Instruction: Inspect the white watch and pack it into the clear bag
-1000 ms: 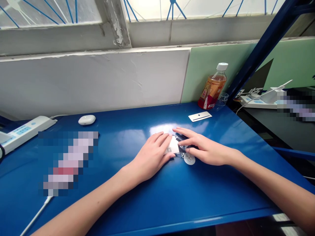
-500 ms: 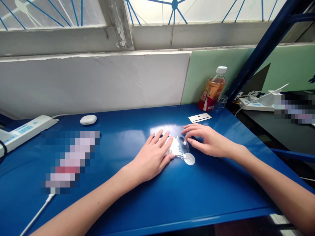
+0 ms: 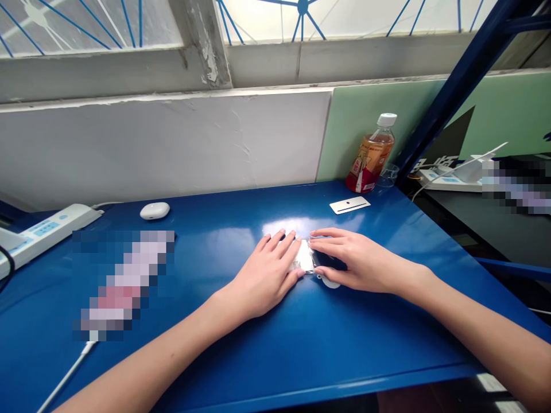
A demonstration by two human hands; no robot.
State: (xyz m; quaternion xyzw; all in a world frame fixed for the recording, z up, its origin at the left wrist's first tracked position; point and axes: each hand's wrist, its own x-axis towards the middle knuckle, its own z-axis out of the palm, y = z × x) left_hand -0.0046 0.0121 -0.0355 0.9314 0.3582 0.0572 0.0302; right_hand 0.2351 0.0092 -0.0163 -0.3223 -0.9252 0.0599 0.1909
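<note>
Between the two hands: a small clear packet (image 3: 305, 259) lies flat on the blue surface (image 3: 301, 344). Something white shows inside it.
Left hand: the left hand (image 3: 267, 278) lies palm down. Its fingers (image 3: 284, 244) are straight and a little spread, and their tips press on the left part of the packet. They are open flat and grip nothing.
Right hand: the right hand (image 3: 359, 263) lies palm down too. Its fingers (image 3: 329, 241) are straight and close together. They lie over the right part of the packet and point at the left fingers. They are open flat and grip nothing.
Round tag: a round white tag (image 3: 330, 283) peeks out just under the right fingers, on the side nearer the person.
Card: a white card (image 3: 349, 205) lies flat past the right fingers, well apart from them.
Bottle: a bottle (image 3: 372, 155) with a white cap stands upright past the card, at the back of the surface.
White oval case: a white oval case (image 3: 154, 210) sits far to the left of the left fingers, near the wall.
Power strip: a power strip (image 3: 43, 229) lies farther left still.
</note>
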